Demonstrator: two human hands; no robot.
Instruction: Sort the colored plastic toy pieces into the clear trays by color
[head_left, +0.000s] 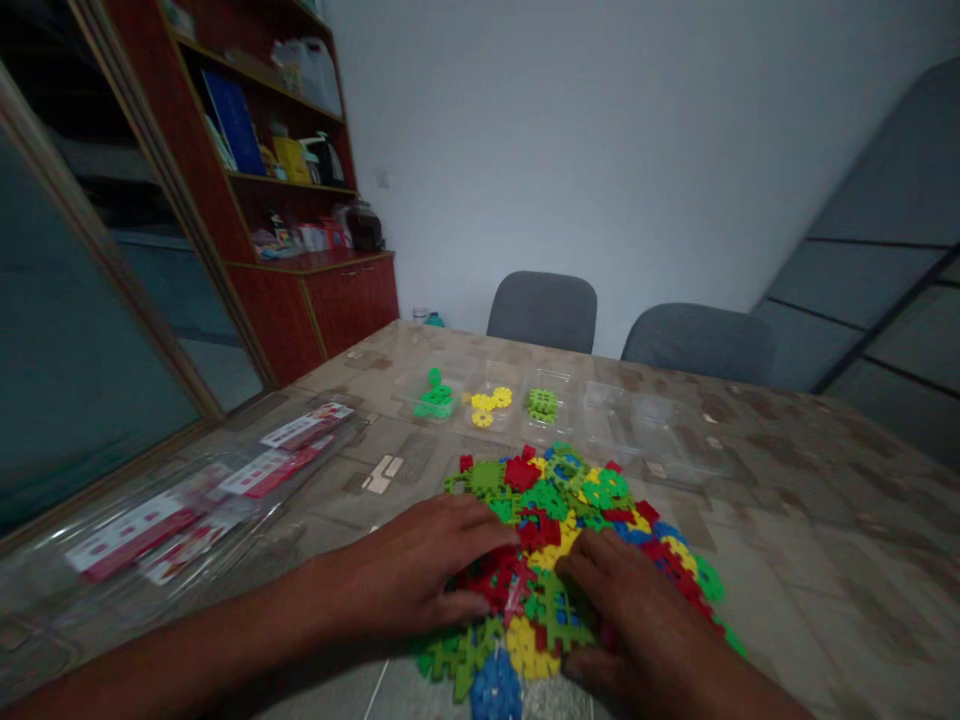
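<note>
A heap of flat interlocking plastic pieces (570, 510) in red, green, yellow and blue lies on the patterned table (810, 520). My left hand (427, 565) rests palm down on the heap's near left side, fingers spread over red pieces. My right hand (637, 615) lies flat on the near right side of the heap, fingers reaching toward the middle. Neither hand visibly grips a piece. Beyond the heap stand clear plastic trays: one with dark green pieces (435, 398), one with yellow pieces (489, 403), one with light green pieces (542, 404).
More clear trays (660, 425) stand to the right of the filled ones. Plastic packaging with red and white labels (202, 495) lies at the table's left. Two grey chairs (544, 310) face the far edge. A wooden shelf unit (285, 170) stands at the back left.
</note>
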